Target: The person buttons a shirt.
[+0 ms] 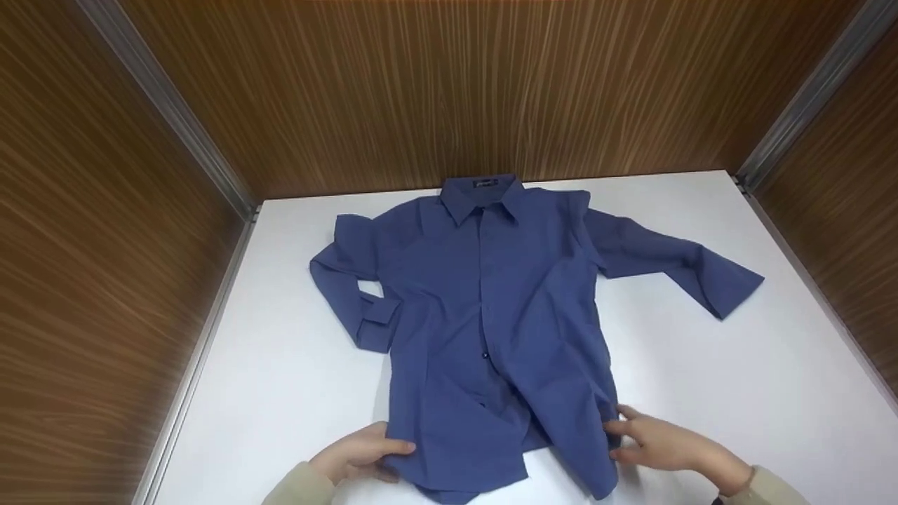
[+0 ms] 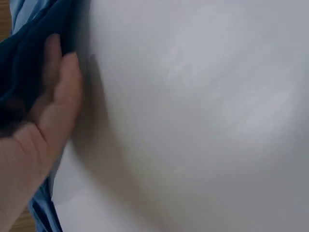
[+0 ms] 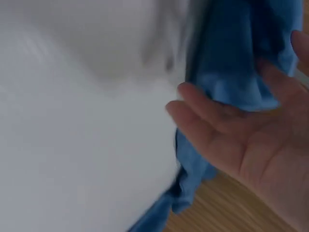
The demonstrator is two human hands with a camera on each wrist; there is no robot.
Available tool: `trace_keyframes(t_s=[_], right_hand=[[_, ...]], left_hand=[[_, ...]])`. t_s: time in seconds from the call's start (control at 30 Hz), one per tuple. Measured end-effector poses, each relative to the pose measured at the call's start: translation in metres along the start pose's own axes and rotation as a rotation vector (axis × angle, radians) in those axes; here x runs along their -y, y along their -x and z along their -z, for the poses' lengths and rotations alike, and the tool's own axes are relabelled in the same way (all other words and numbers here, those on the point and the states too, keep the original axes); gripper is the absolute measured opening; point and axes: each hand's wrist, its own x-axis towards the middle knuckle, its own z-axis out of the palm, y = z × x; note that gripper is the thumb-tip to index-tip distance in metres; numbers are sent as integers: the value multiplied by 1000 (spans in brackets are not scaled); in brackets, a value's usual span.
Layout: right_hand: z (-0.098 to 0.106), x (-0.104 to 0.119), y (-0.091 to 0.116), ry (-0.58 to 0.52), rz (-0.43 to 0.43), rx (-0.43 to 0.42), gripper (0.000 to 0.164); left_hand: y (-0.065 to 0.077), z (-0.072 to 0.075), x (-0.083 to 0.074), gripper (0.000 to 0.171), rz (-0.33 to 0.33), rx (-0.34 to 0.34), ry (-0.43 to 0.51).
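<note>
A blue long-sleeved button shirt (image 1: 449,315) lies front side up, its collar at the far end and its hem toward me. At the hem's left corner, my left hand (image 1: 358,452) pinches the cloth, thumb on top and fingers beneath. The left wrist view has this hand (image 2: 43,116) along the shirt's edge (image 2: 19,72). My right hand (image 1: 659,442) touches the lower right side of the shirt with spread fingers. Seen from the right wrist, that hand (image 3: 246,130) has fairly straight fingers beside the blue cloth (image 3: 227,53).
The shirt lies on a white table (image 1: 701,393). Brown wood-grain panels (image 1: 393,91) stand at the back and on both sides, with metal strips at the corners. The left sleeve (image 1: 337,294) is bent inward; the right sleeve (image 1: 673,256) stretches outward.
</note>
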Motion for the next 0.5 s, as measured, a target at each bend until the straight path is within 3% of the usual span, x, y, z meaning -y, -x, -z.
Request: trace_keyframes(t_s=[0.2,0.37,0.43,0.5], right_hand=[[-18,-6,-17,-93,105,-15,35],[-25,-8,-27,-209,62,-9,38],[-27,-5,-32,-263,33,-27,35],[-28,-2,-35,-343,46,-68,31]], left_hand=[[-4,-17,6,58,32,147,86],[-12,-32,14,46,75,106,88],[-14,-40,14,34,79,72,98],[-17,-47,12,20,53,89,149]])
